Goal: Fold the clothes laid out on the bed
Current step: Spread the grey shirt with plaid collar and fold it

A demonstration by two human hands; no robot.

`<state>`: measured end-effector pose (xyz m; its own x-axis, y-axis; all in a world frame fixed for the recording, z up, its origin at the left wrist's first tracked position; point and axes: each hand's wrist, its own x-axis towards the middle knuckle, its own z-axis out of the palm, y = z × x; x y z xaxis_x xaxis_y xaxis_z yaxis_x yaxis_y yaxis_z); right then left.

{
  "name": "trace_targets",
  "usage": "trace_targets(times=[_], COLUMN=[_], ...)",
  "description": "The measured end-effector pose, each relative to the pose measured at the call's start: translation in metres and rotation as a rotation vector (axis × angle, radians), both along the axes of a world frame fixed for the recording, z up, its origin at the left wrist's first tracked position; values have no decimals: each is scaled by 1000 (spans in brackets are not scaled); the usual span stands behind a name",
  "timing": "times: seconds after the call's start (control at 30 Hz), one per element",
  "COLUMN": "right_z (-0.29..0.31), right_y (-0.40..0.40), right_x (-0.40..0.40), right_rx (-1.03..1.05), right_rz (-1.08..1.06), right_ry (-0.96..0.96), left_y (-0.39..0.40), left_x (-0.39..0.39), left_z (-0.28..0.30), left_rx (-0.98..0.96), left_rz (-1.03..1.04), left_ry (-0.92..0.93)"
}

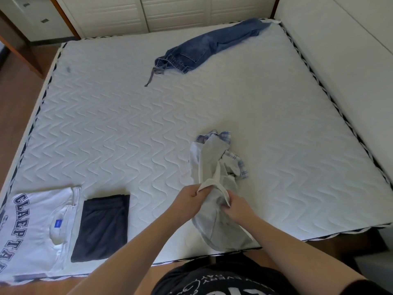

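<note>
1. Left hand [189, 199]: fingers curled, pinching the pale hem of the grey garment [214, 201]. Right hand [235, 206]: fingers curled round the same hem, just beside the left.
2. The grey garment lies bunched near the front edge of the bed [127, 124], its lower end reaching that edge. A plaid shirt [236, 162] is tangled with it on the far side.
3. Recommended procedure: separate the two hands along the hem, lift, and shake the garment free of the plaid shirt. Lay it flat before making any fold.
4. Folded items: a white T-shirt [32, 226] and a dark garment [102, 226] rest side by side at the front left corner.
5. Jeans [204, 50] lie unfolded toward the far right corner.
6. Containers: none visible.
</note>
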<state>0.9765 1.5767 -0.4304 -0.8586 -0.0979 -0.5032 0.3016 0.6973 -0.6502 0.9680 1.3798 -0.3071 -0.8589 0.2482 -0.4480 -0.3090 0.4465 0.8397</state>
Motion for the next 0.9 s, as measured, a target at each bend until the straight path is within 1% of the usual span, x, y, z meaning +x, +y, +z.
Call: trace_targets(times=[0.03, 0.07, 0.1, 0.13, 0.17, 0.2, 0.27, 0.33, 0.37, 0.43, 0.53, 0.57, 0.63, 0.67, 0.77, 0.83, 0.9], right_z=[1, 3, 4, 7, 13, 21, 39, 56, 63, 74, 84, 86, 89, 90, 96, 100, 104], right_y=[1, 6, 13, 23, 33, 43, 62, 77, 82, 90, 94, 96, 100, 103, 106, 107, 110], right_x=[-3, -7, -11, -16, -20, -25, -34, -43, -47, -54, -62, -64, -68, -69, -72, -73, -74], right_rx=[97, 195, 262, 284, 289, 306, 358, 396, 401, 381, 341, 332, 281, 221, -52, -205, -302], right_rz=[25, 51, 44, 8, -38, -71, -79, -67, -80, -127, -186, -214, -331, -418, -705, -852, -937], right_ry=[10, 14, 27, 40, 52, 67, 110, 155, 172, 198, 225, 229, 226, 212, 120, 66, 35], left_y=[-3, -8, -15, -24, -34, -45, -67, -86, -96, -113, -128, -131, -134, -135, -135, -133, -124], left_x=[-2, -6, -12, -18, -24, -29, -36, -40, -41, -41, -37, -36, -35, -34, -32, -32, -27], left_z=[2, 1, -1, -5, -12, -20, -37, -54, -61, -76, -94, -98, -103, -105, -107, -114, -118], left_rx=[-7, -65, -174, -327, -478, -594, -768, -915, -974, -1037, -973, -921, -763, -670, -439, -282, 9], left_rz=[-41, -108, -194, -277, -338, -377, -427, -435, -399, -233, 35, 121, 314, 424, 715, 820, 901], left_ry=[70, 171, 286, 395, 478, 524, 538, 489, 462, 415, 414, 398, 304, 239, -2, -188, -382])
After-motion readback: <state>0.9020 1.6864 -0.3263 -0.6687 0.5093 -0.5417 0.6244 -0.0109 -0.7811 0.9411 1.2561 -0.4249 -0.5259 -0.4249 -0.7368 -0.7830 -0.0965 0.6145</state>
